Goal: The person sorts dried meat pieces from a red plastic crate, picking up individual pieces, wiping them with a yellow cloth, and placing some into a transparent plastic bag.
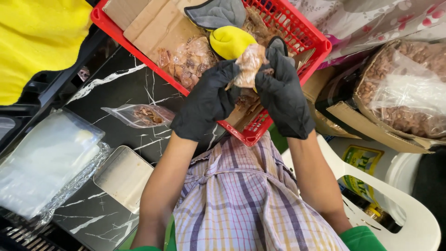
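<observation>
A black bench (116, 88) veined with white, like marble, fills the left half of the frame. On it, at centre left, lies a small clear bag (139, 115) with brown pieces inside; below that sits a flat metal tray (123, 176), and at the far left a stack of empty clear plastic bags (44, 162). A yellow cloth (37, 42) covers the upper left corner. A red plastic basket (297, 32) sits at the top centre, partly over the bench edge, holding cardboard (153, 25), filled packets of brown pieces (188, 60), a grey mitt (216, 13) and a yellow rounded thing (230, 41). At the right, an open cardboard box lined with plastic (399, 93) holds a heap of brown nuts or similar pieces. A white plastic chair (409, 218) shows at the lower right, and a checked apron (241, 204) runs down the lower centre.

Both hands wear black gloves and meet in front of the basket, at the upper centre. The left hand (206, 102) and the right hand (283, 95) each have a grip closed on a small clear packet (250, 65), pinching it from either side. The packet is crumpled, glossy, and full of light brown pieces, and it is held upright above the basket's near corner.
</observation>
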